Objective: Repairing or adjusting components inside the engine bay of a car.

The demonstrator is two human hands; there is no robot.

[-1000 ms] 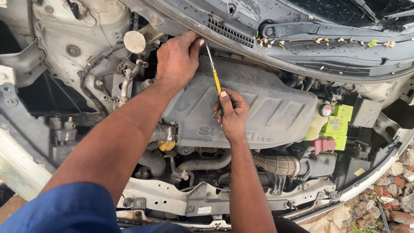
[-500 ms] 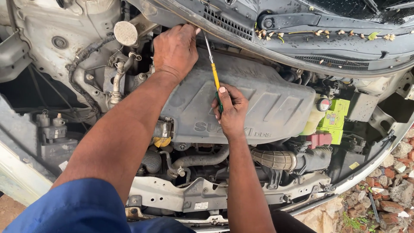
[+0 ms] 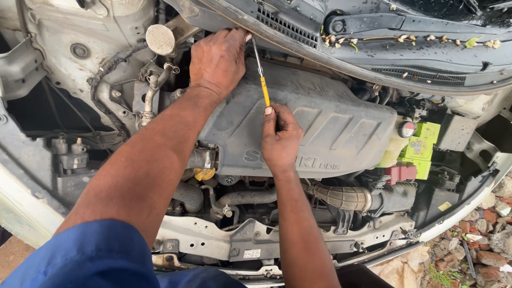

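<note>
Right hand (image 3: 279, 140) closed round yellow-handled steel screwdriver (image 3: 261, 74), shaft running up past fingers; left hand (image 3: 218, 60) flat, gripping nothing, on grey plastic engine cover (image 3: 330, 125).

One head-worn camera looks steeply down into an open engine bay (image 3: 330, 122), close enough that the bay fills the frame. The windscreen base (image 3: 426, 48) lies at twelve to two o'clock, the front crossmember (image 3: 277, 240) at six. Both forearms enter from six to seven o'clock, reaching toward twelve.
</note>
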